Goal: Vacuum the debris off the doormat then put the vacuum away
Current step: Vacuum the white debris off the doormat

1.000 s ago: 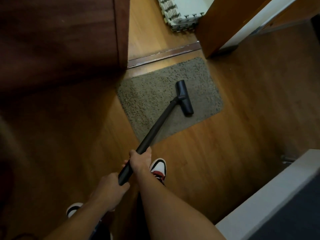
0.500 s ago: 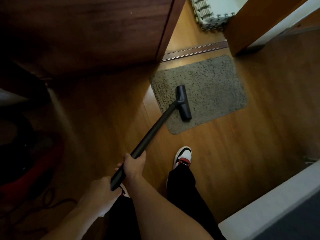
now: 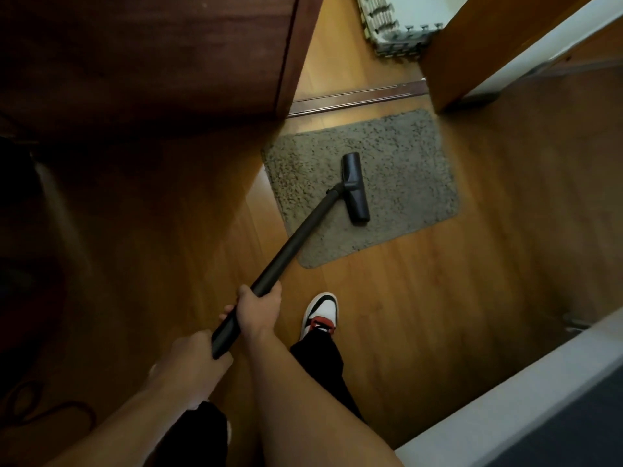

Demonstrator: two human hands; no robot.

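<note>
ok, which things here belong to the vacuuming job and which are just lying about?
Job: doormat; vacuum head resting on it; wand; right hand and left hand, both gripping the wand.
Lying about: foam tiles; dark wooden door; threshold strip; shoe.

One head-worn wide-angle view from standing height, steeply down onto floor and doormat.

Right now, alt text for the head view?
Both hands grip a black vacuum wand, right hand ahead of left hand. Its floor head rests on a grey doormat lying on a wood floor by a doorway threshold.
</note>
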